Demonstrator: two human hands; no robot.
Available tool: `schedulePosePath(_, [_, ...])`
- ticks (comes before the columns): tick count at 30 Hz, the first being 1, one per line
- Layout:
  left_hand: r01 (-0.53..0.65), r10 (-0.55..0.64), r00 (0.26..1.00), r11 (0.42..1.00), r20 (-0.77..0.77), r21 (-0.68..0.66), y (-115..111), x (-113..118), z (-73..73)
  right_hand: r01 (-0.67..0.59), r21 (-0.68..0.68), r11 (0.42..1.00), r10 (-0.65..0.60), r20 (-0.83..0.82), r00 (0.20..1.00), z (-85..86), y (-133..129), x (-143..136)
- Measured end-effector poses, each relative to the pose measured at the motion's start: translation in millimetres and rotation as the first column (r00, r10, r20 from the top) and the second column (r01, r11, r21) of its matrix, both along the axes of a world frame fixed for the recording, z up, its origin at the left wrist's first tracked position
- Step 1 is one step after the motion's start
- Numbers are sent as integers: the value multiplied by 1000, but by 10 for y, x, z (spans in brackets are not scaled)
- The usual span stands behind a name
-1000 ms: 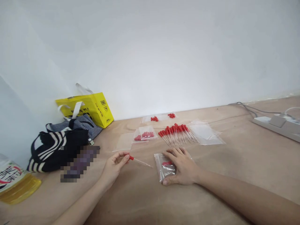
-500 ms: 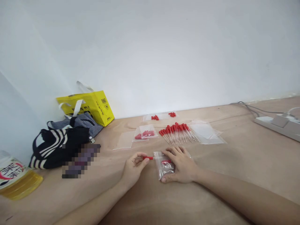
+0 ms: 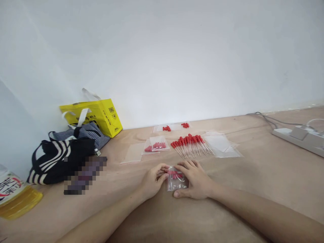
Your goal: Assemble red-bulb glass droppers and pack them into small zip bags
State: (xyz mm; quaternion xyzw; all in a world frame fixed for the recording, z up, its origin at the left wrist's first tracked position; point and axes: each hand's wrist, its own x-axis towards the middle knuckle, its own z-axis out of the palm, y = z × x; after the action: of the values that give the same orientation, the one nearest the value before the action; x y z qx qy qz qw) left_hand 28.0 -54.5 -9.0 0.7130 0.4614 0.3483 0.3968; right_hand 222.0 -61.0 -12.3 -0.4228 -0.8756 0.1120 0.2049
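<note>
A small clear zip bag [image 3: 177, 185] lies on the table between my hands, with red rubber bulbs of droppers showing through its plastic. My left hand [image 3: 155, 180] is at the bag's left end, its thumb and fingertips pinched at the end of a red-bulbed dropper [image 3: 172, 172] that lies mostly within the bag. My right hand [image 3: 193, 179] rests over the bag's right part, fingers spread and thumb apart, pressing it to the table. The dropper's stem under that hand is hidden. Beyond my hands lies a fanned row of red-bulbed droppers [image 3: 191, 143].
Filled zip bags [image 3: 159, 145] and a flat bag [image 3: 131, 153] lie ahead left. Flat clear bags [image 3: 222, 145] are right of the droppers; loose red bulbs [image 3: 166, 128] lie at the back. Left stand a yellow bag [image 3: 108, 116], a black bag [image 3: 58, 158] and an oil bottle [image 3: 20, 199]. A power strip [image 3: 298, 135] is right.
My left hand has moved right up to the bag's mouth, and the red bulb it pinched has slid into the bag. My right hand stays over the bag.
</note>
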Motion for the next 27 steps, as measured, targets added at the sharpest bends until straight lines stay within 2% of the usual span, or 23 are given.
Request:
schedulePosePath(4, [-53, 73, 986, 990, -150, 132, 56, -7, 13, -62, 44, 997, 61, 40, 997, 31, 6, 62])
schedulePosePath(5, [-23, 57, 977, 986, -207, 167, 92, -22, 42, -74, 58, 996, 72, 47, 996, 30, 6, 70])
schedulePosePath(7, [109, -29, 945, 967, -327, 230, 217, -61, 140, -87, 75, 993, 83, 54, 995, 22, 3, 78])
schedulePosePath(9, [270, -106, 885, 910, -453, 315, 419, -91, 260, -87, 77, 993, 83, 54, 995, 15, -7, 77])
schedulePosePath(11, [305, 2, 840, 826, -543, 475, 675, -82, 351, -81, 72, 994, 77, 48, 996, 14, -20, 74])
schedulePosePath(13, [378, 123, 734, 743, -668, 552, 931, -21, 376, -76, 64, 995, 74, 40, 996, 18, -31, 70])
schedulePosePath(15, [430, 125, 689, 722, -714, 541, 1140, 72, 344, -72, 59, 996, 71, 33, 997, 22, -36, 67])
schedulePosePath(18, [495, 106, 640, 701, -761, 513, 1329, 200, 266, -66, 58, 996, 65, 25, 998, 22, -31, 61])
schedulePosePath(23, [603, 77, 559, 646, -826, 469, 1451, 279, 214, -61, 68, 996, 60, 19, 998, 16, -17, 51])
schedulePosePath(27, [680, 54, 511, 585, -858, 441, 1488, 297, 241, -53, 65, 996, 51, 21, 998, 26, -17, 50])
